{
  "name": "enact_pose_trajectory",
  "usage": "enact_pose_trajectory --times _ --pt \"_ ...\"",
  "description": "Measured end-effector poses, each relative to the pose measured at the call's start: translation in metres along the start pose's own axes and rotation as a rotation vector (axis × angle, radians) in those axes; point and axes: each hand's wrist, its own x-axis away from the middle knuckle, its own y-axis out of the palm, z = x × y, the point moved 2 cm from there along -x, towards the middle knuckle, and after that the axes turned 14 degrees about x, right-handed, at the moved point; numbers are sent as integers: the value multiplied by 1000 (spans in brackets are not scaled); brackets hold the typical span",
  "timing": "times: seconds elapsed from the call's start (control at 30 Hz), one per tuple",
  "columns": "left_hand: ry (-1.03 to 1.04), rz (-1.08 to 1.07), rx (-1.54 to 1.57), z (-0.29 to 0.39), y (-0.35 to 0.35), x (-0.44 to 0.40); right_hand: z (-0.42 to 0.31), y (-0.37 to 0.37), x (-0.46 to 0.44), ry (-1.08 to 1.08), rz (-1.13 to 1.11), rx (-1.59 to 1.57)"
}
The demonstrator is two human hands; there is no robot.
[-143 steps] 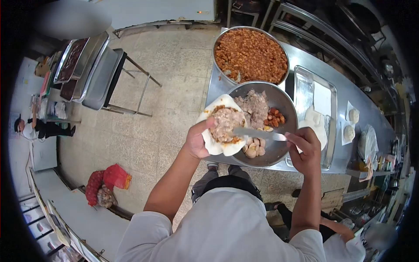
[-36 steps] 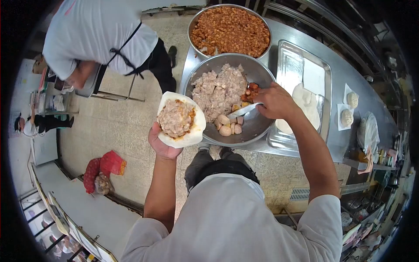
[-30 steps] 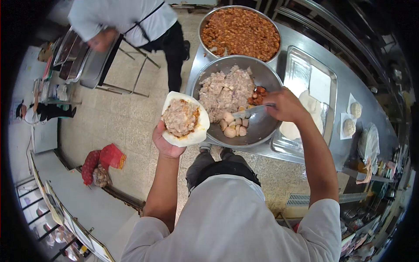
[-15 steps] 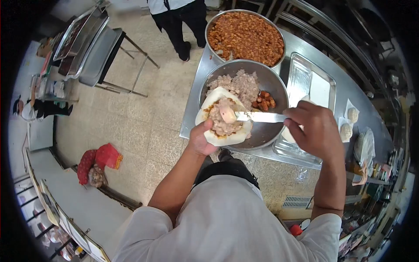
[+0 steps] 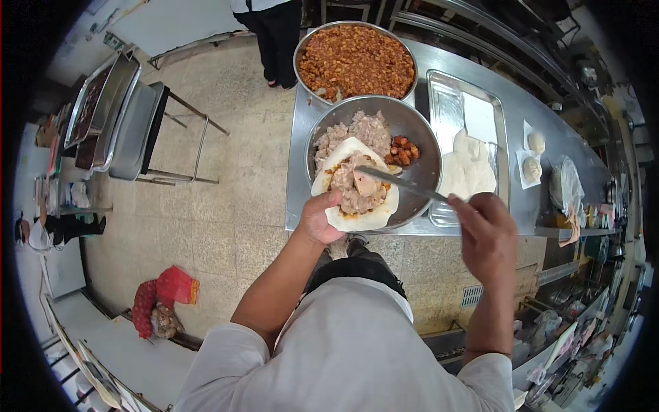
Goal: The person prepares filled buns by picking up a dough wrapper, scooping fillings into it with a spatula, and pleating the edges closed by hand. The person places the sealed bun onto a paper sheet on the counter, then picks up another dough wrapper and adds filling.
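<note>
Left hand (image 5: 320, 218): grip clamped on dough wrapper (image 5: 351, 147), over bowl (image 5: 420, 130) near tabletop's (image 5: 530, 210) near-left corner. Right hand (image 5: 489, 232): grip clamped on spatula (image 5: 410, 186), blade at filling (image 5: 358, 198).

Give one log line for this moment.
left hand: holds dough wrapper | right hand: holds metal tool, tip at filling | pale chunk: on filling
</note>
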Motion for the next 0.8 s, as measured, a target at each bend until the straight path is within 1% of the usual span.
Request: enact_pose_trajectory --times 0.03,0.1,0.17,0.23,0.3,0.37,0.5,0.63,0.7,0.77,0.8 --pt "-10 1 -1 1 0 1 -3 12 7 10 1 3" --pt "10 50 -150 4 1 3 -11 32 19 50 1 -93" --pt "0 44 -151 7 1 6 -14 33 28 96 -5 -107" --pt "-16 35 -147 8 3 9 -16 26 35 214 18 -148" --pt "38 89 -248 11 7 12 -19 21 38 218 18 -183" --pt "30 83 -254 14 13 13 -25 18 37 153 12 -136" --pt "26 87 -238 20 13 17 -35 21 37 113 7 -89" --pt "61 79 -228 27 10 22 -40 21 39 123 -19 -176" --pt "50 85 -142 32 9 25 -44 25 37 129 -31 -204" --pt "62 86 -130 37 3 28 -46 30 34 218 -55 -370" --pt "69 88 -123 40 3 29 -47 30 31 209 -58 -372"
